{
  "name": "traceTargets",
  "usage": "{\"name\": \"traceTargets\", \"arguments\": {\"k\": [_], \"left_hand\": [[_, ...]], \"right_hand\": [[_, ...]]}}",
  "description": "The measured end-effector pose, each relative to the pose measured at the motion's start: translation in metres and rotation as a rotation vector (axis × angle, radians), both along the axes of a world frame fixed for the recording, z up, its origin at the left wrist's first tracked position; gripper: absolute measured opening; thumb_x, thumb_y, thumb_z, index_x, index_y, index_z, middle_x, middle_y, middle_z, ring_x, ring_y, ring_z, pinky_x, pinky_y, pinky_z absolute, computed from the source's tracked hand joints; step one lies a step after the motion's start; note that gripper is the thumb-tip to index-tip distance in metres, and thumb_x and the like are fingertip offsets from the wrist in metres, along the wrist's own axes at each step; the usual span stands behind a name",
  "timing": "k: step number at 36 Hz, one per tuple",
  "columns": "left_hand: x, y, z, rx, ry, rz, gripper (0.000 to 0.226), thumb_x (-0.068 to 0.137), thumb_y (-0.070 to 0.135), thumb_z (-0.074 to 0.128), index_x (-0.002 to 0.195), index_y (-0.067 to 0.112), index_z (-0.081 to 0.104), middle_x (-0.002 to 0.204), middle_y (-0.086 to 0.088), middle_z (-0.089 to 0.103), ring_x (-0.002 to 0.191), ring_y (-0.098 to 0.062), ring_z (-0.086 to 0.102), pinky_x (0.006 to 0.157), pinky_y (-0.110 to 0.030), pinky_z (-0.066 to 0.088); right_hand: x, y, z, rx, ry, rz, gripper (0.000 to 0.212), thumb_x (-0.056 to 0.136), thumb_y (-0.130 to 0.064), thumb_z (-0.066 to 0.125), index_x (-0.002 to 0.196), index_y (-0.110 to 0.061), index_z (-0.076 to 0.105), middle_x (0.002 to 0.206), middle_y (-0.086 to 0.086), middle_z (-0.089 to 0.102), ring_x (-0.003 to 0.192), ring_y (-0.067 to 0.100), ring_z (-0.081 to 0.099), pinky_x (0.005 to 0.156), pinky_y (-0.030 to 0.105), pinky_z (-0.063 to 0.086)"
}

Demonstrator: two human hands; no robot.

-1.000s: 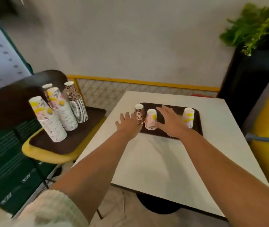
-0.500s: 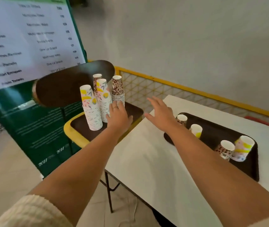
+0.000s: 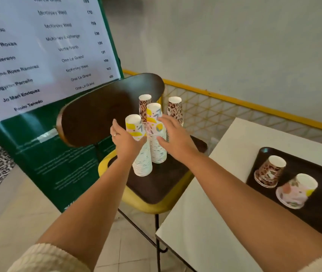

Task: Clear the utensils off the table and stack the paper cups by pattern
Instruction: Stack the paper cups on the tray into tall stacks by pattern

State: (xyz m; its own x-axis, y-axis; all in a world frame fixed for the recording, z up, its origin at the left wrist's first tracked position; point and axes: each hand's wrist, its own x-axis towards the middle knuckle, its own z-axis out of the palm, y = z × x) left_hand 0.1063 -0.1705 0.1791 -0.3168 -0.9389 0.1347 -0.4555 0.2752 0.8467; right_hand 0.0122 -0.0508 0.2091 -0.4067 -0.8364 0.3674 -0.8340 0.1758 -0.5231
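Both hands off tray, now at chair's floral cup stacks, fingers open.

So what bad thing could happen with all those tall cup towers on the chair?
1. The four tall stacks stand close together on the chair seat. The left hand and right hand are closing on the nearest floral stack and the second floral stack, so a bump might topple them.
2. The stacks look slightly tilted and might tip.

Four cup stacks are crowding the chair seat's back edge, the backrest walling them behind; the seat's front edge is lying open. Both hands are flanking the stacks.
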Motion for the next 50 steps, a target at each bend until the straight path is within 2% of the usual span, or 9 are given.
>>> {"name": "traceTargets", "arguments": {"k": [6, 12, 15, 17, 19, 22, 27, 39, 50], "left_hand": [[-0.009, -0.043, -0.026, 0.038, 0.123, -0.205, 0.104, 0.075, 0.016, 0.079, 0.149, 0.008, 0.006, 0.150, -0.011, 0.033, 0.135, -0.025, 0.039, 0.102, -0.032, 0.038], [-0.009, -0.045, -0.041, -0.102, 0.252, -0.305, 0.069, 0.075, 0.014, 0.078, 0.124, 0.036, 0.035, 0.121, 0.015, 0.053, 0.109, 0.000, 0.055, 0.078, -0.015, 0.049], [-0.009, -0.043, -0.048, -0.149, 0.285, -0.366, 0.065, 0.073, 0.005, 0.079, 0.126, 0.018, 0.044, 0.116, 0.012, 0.050, 0.101, 0.017, 0.051, 0.071, -0.006, 0.046], [-0.007, -0.042, -0.056, -0.134, 0.319, -0.412, 0.076, 0.071, 0.006, 0.081, 0.134, 0.004, 0.038, 0.125, -0.002, 0.050, 0.108, 0.009, 0.054, 0.077, -0.011, 0.050], [-0.005, -0.042, -0.062, -0.129, 0.308, -0.444, 0.087, 0.067, 0.021, 0.085, 0.137, 0.014, 0.033, 0.135, -0.002, 0.048, 0.120, -0.005, 0.053, 0.090, -0.024, 0.052], [0.000, -0.042, -0.077, -0.108, 0.204, -0.391, 0.100, 0.061, 0.034, 0.087, 0.138, 0.024, 0.025, 0.139, 0.008, 0.040, 0.128, -0.004, 0.041, 0.103, -0.017, 0.038], [0.001, -0.041, -0.117, 0.168, 0.049, -0.299, 0.114, 0.055, 0.034, 0.090, 0.145, 0.017, 0.023, 0.148, -0.003, 0.035, 0.136, -0.018, 0.034, 0.113, -0.040, 0.033], [-0.017, -0.040, -0.155, 0.213, -0.003, -0.266, 0.088, 0.056, 0.015, 0.090, 0.129, 0.018, 0.041, 0.127, -0.005, 0.052, 0.123, -0.022, 0.046, 0.093, -0.033, 0.045], [-0.037, 0.013, -0.110, 0.183, 0.039, -0.476, 0.085, 0.060, 0.012, 0.087, 0.127, 0.021, 0.036, 0.115, 0.008, 0.052, 0.109, -0.011, 0.050, 0.080, -0.025, 0.047]], "right_hand": [[0.006, -0.065, -0.008, -0.095, -0.047, 0.067, 0.056, 0.087, -0.015, 0.060, 0.138, -0.013, 0.038, 0.147, 0.004, 0.032, 0.134, 0.021, 0.035, 0.107, 0.038, 0.035], [0.007, -0.105, -0.023, -0.174, -0.107, 0.068, 0.060, 0.085, -0.020, 0.062, 0.140, -0.017, 0.037, 0.149, 0.002, 0.030, 0.136, 0.019, 0.032, 0.105, 0.039, 0.039], [0.005, -0.114, -0.032, -0.188, -0.127, 0.052, 0.062, 0.084, -0.025, 0.064, 0.140, -0.018, 0.038, 0.147, 0.002, 0.033, 0.135, 0.018, 0.034, 0.103, 0.039, 0.042], [0.004, -0.115, -0.037, -0.187, -0.123, 0.043, 0.057, 0.084, -0.026, 0.064, 0.136, -0.016, 0.042, 0.140, 0.004, 0.041, 0.129, 0.019, 0.040, 0.100, 0.040, 0.044], [0.001, -0.111, -0.040, -0.211, -0.109, 0.023, 0.052, 0.084, -0.025, 0.064, 0.132, -0.015, 0.047, 0.133, 0.004, 0.046, 0.123, 0.017, 0.045, 0.097, 0.037, 0.045], [-0.002, -0.103, -0.043, -0.269, -0.121, -0.004, 0.049, 0.083, -0.023, 0.065, 0.129, -0.014, 0.050, 0.129, 0.002, 0.048, 0.118, 0.014, 0.048, 0.086, 0.033, 0.052], [-0.009, -0.088, -0.047, -0.337, -0.128, -0.040, 0.050, 0.081, -0.022, 0.067, 0.127, -0.012, 0.050, 0.124, 0.003, 0.050, 0.114, 0.012, 0.049, 0.077, 0.032, 0.057], [-0.011, -0.063, -0.053, -0.386, -0.169, -0.116, 0.049, 0.081, -0.029, 0.063, 0.124, -0.011, 0.051, 0.125, 0.006, 0.050, 0.119, 0.009, 0.048, 0.089, 0.025, 0.053], [-0.023, 0.005, -0.014, -0.526, -0.191, -0.285, 0.066, 0.078, -0.027, 0.072, 0.134, -0.014, 0.041, 0.124, 0.001, 0.052, 0.101, -0.001, 0.052, 0.078, 0.009, 0.050]]}}
